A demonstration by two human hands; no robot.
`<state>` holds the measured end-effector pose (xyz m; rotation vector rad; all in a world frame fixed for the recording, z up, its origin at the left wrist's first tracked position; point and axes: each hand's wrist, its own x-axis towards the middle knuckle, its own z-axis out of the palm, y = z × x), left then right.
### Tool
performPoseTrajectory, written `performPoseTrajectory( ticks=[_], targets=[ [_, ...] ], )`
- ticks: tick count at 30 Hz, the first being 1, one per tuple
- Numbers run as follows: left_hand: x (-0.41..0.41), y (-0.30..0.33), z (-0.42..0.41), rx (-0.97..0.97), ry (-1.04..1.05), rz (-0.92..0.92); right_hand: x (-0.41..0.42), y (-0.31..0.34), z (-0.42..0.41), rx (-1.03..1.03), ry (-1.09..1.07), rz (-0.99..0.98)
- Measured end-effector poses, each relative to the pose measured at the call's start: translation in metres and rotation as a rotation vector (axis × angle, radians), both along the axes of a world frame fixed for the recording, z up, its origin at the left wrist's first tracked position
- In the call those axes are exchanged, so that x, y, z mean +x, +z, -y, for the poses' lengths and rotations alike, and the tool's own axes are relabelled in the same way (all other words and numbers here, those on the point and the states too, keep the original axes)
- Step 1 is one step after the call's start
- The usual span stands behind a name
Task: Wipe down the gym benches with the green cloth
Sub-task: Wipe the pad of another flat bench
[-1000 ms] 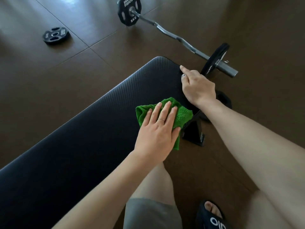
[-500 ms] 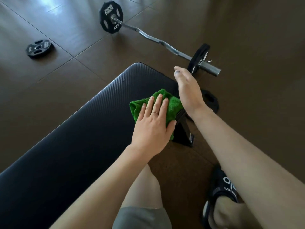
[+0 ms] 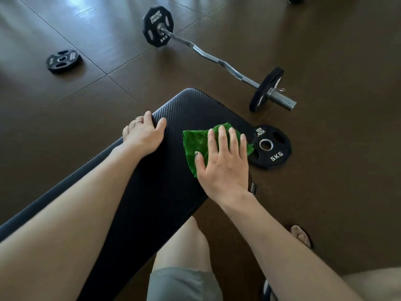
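The cloth has changed hands: a second ago your left hand pressed it while the right held the pad's end; now your right hand (image 3: 225,161) lies on the cloth (image 3: 196,142) and the left hand (image 3: 144,134) has gone to the far edge of the bench (image 3: 152,192).

The cloth sits near the far end of the pad, at about 2 o'clock from your knee, close to the right edge and hanging a little over it. It is bright green, fluffy terry, bunched in loose folds, so it will slide easily but can also roll under the palm.

Your right grip is wide, fingers straight and spread, pressing flat on the cloth. Your left grip curls over the pad's rim at 10 o'clock, I think to steady it.

The step in hand seems to be wiping the end of this pad. Next, I judge, you should sweep the cloth toward 7 o'clock along the long dark surface, keeping the palm flat. Mind the plate (image 3: 270,146) on the floor just under the corner.
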<state>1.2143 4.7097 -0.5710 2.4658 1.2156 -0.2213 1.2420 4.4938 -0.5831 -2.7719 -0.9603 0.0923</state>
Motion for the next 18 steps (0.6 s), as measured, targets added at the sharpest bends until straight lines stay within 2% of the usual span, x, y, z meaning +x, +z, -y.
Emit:
performPoseTrajectory(
  ticks=[7,12,16,18],
  targets=[
    [-0.002,-0.008,-0.006,0.016,-0.045,0.012,0.046,-0.006,0.001,0.022,0.038,0.007],
    [-0.002,-0.012,-0.006,0.053,-0.069,0.02,0.095,-0.009,-0.015,0.062,-0.084,0.021],
    [-0.003,-0.015,-0.006,0.078,-0.084,0.019,0.054,-0.016,-0.003,0.216,-0.263,0.073],
    [-0.003,-0.017,-0.006,0.091,-0.087,0.027,0.013,-0.022,0.014,0.326,-0.328,0.004]
  ],
)
